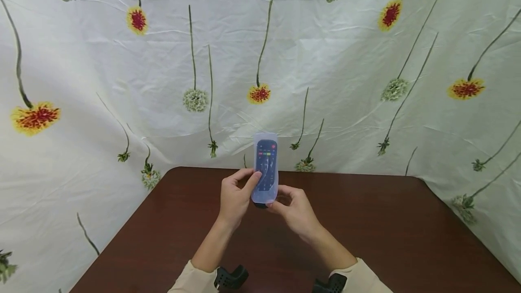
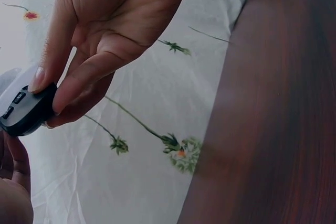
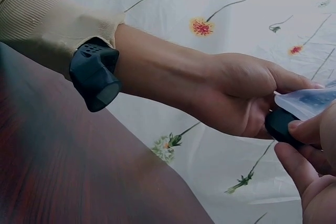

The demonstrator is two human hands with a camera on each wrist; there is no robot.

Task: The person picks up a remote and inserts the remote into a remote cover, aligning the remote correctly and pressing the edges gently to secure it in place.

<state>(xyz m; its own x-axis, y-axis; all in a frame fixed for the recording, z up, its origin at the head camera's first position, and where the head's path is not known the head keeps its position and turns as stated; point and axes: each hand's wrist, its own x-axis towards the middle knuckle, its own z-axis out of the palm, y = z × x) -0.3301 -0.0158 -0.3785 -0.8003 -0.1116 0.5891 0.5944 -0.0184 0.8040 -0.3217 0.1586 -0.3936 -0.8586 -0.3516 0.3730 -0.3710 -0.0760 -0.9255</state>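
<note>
A dark remote control (image 1: pixel 266 162) with coloured buttons stands nearly upright inside a translucent plastic sleeve (image 1: pixel 257 197). Its lower end pokes out of the sleeve, showing black in the right wrist view. From the left side my left hand (image 1: pixel 236 196) grips the sleeved remote, thumb across the front; its other fingers are partly hidden behind. My right hand (image 1: pixel 299 214) pinches the lower end, where sleeve and remote meet. In the left wrist view the right hand (image 2: pixel 115 30) has its fingers on the remote's bare end (image 2: pixel 31 106), and only part of the left hand (image 2: pixel 16 195) appears.
Below the hands lies a dark reddish-brown table (image 1: pixel 366 220). Behind and around it hangs a white cloth (image 1: pixel 350 116) printed with flowers. Each wrist carries a black strapped-on device, such as the left one (image 3: pixel 94 74), next to a beige sleeve cuff (image 3: pixel 63 24).
</note>
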